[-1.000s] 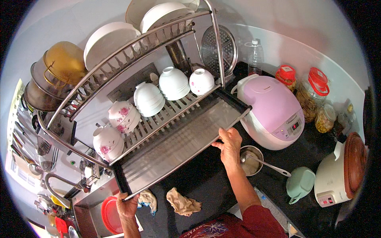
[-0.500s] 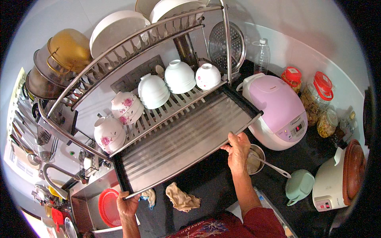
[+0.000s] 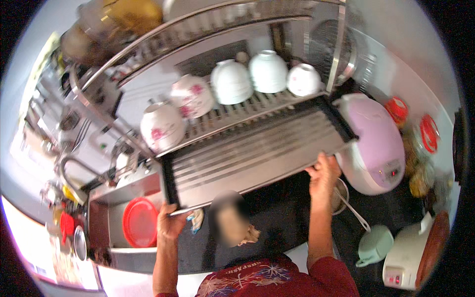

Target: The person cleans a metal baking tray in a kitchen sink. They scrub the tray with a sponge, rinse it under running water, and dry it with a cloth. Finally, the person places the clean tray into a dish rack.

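Note:
A stainless steel drip tray (image 3: 252, 153) with black side ends juts out toward me from under the lower shelf of a metal dish rack (image 3: 237, 108). My left hand (image 3: 171, 222) grips its front left corner, thumb on top. Near the front right end, my right hand (image 3: 324, 174) pinches the same edge, fingers partly hidden beneath. The tray's visible surface bears nothing. On the shelf above it stand upturned floral bowls (image 3: 162, 127), stacked white bowls (image 3: 231, 81) and a small bowl (image 3: 304, 80).
Right of the rack stands a pink-and-white rice cooker (image 3: 372, 143), with a saucepan (image 3: 340, 197) and a green cup (image 3: 375, 245) nearer me. A red basin (image 3: 140, 222) lies in the sink at left. A beige cloth (image 3: 251, 234), partly blurred out, lies on the dark counter.
My view has swung, so the rack, tray and bowls appear further right and mostly higher. Both hands keep their hold on the tray's front edge.

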The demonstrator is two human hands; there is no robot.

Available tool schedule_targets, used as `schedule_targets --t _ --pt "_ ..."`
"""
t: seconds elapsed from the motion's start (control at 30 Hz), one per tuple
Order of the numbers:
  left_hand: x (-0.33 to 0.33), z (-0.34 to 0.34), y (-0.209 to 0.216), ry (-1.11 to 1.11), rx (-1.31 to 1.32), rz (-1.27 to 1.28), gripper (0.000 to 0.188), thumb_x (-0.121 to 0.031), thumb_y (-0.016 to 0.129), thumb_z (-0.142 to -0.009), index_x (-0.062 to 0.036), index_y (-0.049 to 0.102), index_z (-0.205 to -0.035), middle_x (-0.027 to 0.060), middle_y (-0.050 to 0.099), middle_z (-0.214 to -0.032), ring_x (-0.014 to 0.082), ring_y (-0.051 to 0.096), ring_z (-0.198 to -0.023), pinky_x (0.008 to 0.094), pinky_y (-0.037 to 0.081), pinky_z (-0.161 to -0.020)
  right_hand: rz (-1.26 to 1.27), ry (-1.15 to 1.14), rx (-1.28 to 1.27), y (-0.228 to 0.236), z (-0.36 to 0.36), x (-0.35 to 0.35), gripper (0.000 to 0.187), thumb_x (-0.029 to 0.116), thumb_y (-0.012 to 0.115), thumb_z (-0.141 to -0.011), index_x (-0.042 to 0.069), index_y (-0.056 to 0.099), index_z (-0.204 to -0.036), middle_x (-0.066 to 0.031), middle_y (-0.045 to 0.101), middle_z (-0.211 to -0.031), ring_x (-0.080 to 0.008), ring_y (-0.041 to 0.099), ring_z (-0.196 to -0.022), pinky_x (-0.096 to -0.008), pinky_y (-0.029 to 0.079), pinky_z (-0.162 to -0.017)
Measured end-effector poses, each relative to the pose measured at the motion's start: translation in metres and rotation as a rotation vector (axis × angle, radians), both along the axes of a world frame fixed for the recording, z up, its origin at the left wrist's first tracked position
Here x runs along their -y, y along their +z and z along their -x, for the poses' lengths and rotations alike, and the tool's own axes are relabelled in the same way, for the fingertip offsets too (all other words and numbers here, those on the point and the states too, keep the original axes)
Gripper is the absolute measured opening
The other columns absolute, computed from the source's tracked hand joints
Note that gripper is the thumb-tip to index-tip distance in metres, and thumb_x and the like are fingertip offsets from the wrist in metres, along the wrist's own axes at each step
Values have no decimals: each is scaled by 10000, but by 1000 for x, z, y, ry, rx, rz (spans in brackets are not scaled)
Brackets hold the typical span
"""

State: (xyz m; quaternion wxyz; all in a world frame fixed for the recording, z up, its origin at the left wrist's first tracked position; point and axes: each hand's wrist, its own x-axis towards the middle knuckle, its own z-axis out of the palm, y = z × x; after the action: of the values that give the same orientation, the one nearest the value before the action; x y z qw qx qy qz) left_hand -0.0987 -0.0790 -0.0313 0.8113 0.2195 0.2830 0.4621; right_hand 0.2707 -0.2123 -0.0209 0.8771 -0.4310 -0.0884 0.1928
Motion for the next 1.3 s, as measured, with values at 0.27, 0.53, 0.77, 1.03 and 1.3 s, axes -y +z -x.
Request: schedule_targets --t 0.27,0.53,0.77,1.03,1.3 --pt "1 3 -3 -35 107 -74 419 -11 495 -741 -26 441 -1156 175 522 -1122 372 551 -956 527 509 -761 -115 123 -18 -17 -9 0 273 161 615 -798 23 517 -1012 -78 564 -946 -191 560 -844 -382 497 -664" --pt "6 -7 12 -54 51 -115 492 -17 473 -711 -35 421 -1200 163 515 -1151 339 541 -1009 519 466 -819 -127 144 -51 -13 -4 -1 246 167 618 -801 15 546 -981 -100 568 -993 -227 543 -942 -403 471 -791" --pt "12 -4 23 -55 158 -42 447 16 438 -752 -101 449 -1183 158 520 -1145 349 561 -983 508 494 -807 -135 130 -47 -11 1 7 215 179 618 -804 16 554 -927 -86 579 -937 -212 541 -893 -392 451 -812" --pt "17 -8 15 -3 215 1 451 4 460 -765 -108 434 -1201 83 557 -1055 221 564 -925 425 473 -814 -103 221 -79 -24 -19 15 200 200 640 -797 25 571 -864 -29 582 -785 -129 534 -743 -330 452 -794" --pt "19 -4 31 -24 169 -48 484 -18 490 -766 -72 371 -1232 90 526 -1059 202 560 -916 403 483 -814 -14 222 -59 -19 -25 10 216 214 652 -776 31 567 -851 -34 582 -779 -134 537 -715 -288 460 -711"
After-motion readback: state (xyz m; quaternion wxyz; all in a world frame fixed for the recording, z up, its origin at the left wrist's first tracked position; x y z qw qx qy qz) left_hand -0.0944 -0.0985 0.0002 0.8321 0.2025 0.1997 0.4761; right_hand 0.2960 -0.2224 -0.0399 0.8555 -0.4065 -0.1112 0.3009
